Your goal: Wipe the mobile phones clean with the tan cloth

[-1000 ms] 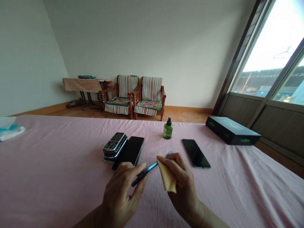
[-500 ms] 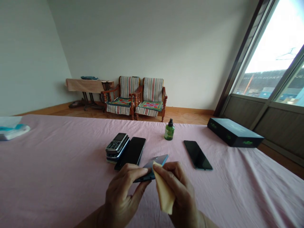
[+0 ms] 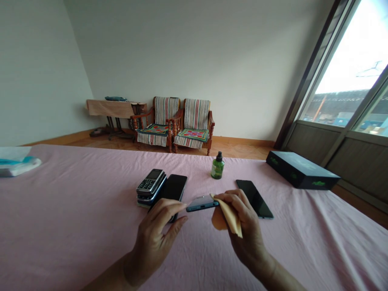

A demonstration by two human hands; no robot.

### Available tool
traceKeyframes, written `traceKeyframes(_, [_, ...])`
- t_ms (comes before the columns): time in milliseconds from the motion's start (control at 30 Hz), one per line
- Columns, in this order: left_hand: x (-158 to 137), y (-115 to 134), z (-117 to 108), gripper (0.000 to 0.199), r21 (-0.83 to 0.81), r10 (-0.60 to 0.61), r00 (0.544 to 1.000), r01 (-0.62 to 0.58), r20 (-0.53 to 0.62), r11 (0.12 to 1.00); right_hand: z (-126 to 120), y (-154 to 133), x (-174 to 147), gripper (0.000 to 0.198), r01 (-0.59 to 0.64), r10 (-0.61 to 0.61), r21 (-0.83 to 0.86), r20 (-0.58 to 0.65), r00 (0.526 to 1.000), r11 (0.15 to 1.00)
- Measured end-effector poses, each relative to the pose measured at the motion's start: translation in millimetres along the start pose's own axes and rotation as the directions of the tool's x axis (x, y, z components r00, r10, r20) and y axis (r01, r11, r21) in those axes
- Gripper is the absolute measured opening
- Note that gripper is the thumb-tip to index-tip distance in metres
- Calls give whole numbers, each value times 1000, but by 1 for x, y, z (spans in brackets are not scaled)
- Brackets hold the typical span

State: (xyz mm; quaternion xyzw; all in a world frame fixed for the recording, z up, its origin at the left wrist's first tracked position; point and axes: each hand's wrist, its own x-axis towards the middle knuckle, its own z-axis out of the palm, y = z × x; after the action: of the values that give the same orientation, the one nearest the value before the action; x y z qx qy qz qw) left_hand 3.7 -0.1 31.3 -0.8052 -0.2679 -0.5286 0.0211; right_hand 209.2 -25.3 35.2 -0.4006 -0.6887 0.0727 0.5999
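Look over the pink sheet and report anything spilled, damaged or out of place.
Nothing stands out as odd. The green bottle stands upright, no spill shows on the pink sheet, and the phone stack looks settled. Fine scratches on the phone in the right hand would be too small to tell.

Two wooden armchairs (image 3: 196, 129), draped with striped cloths (image 3: 196, 114), are positioned side by side. A cloth-covered table (image 3: 109, 108) is noted beside them; a black box (image 3: 303, 169) is observed at right.
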Motion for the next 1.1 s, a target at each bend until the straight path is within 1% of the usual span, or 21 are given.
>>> traceKeyframes(67, [2,3,0,14,-18,16,1000,-16,-16,1000,0,0,0,23,-12,12,25,12,1000,1000])
traceKeyframes(167, [3,7,-1,16,-28,49,998,-50,-24,998,0,-2,-3,24,6,-8,40,56,998,999])
traceKeyframes(267, [-1,5,-4,27,-19,139,990,-138,20,990,2,-4,-5,25,24,-26,29,84,996,999])
traceKeyframes(367, [-6,-2,-7,38,-17,230,969,-229,89,973,3,-6,-4,24,30,-31,25,65,997,999])
traceKeyframes(433, [-7,-4,-8,40,-17,257,959,-257,116,966,3,-8,-2,23,34,-35,36,37,999,999])
traceKeyframes(467, [-7,-4,-8,40,-17,258,960,-258,108,966,4,-8,-1,23,33,-34,41,27,999,999])
traceKeyframes(533, [-4,-3,-7,35,-10,221,973,-221,61,975,4,-10,0,22,28,-29,42,16,999,999])
traceKeyframes(633, [1,3,-4,21,-1,119,993,-119,-22,993,4,-10,0,23,30,-30,9,13,999,1000])
traceKeyframes(700, [4,7,-3,17,-9,84,996,-84,-40,996,3,-9,-3,26,42,-42,-32,3,999,999])
traceKeyframes(833, [6,13,-2,15,-34,59,997,-61,-43,998,1,-8,-11,32,74,-79,-143,-32,996,987])
traceKeyframes(900, [6,14,-2,15,-34,43,998,-44,-49,998,-1,-11,-16,34,122,-126,-189,-10,992,974])
traceKeyframes(967, [6,15,-2,16,-41,32,998,-34,-50,999,-4,-14,-18,38,200,-198,-227,33,980,953])
traceKeyframes(1100, [5,16,-1,18,-64,23,999,-24,-26,998,-12,-16,-17,49,351,-323,-292,142,936,889])
